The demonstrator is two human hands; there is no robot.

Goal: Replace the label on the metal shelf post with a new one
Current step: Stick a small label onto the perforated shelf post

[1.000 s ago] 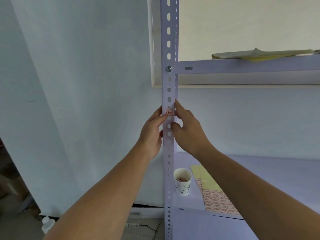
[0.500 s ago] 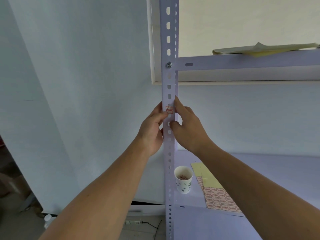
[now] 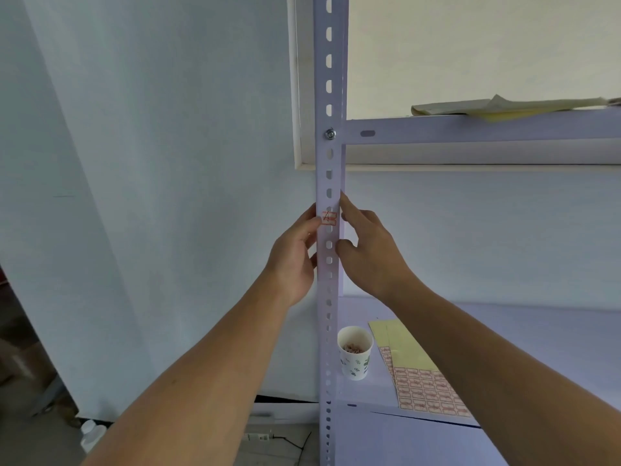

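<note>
The small white label with red lines is stuck on the front of the tall pale purple metal post, which has a row of holes. The label sits about halfway up the part of the post we can see, over one of the holes.

The left hand is on the left side of the post. Its thumb tip touches the left end of the label, and its other fingers are curled at the post's left edge. The right hand is on the right side. Its first finger lies straight along the right edge of the post, just beside the label. Its thumb presses the front of the post a little below the label. So both hands hold the post, one on each side, with the label between them.

Higher up, a silver bolt joins the post to a pale purple metal bar that runs off to the right. Some floppy yellow paper sheets lie on top of that bar.

Lower down is a flat pale shelf. A white paper cup with a green leaf print stands on it, just beside the post, with small bits inside. Near the cup lies a yellow sheet of red and white labels. Many of them are gone from its top part.

On the floor at the bottom left stands a white plastic bottle. A plain pale wall fills the left side.
</note>
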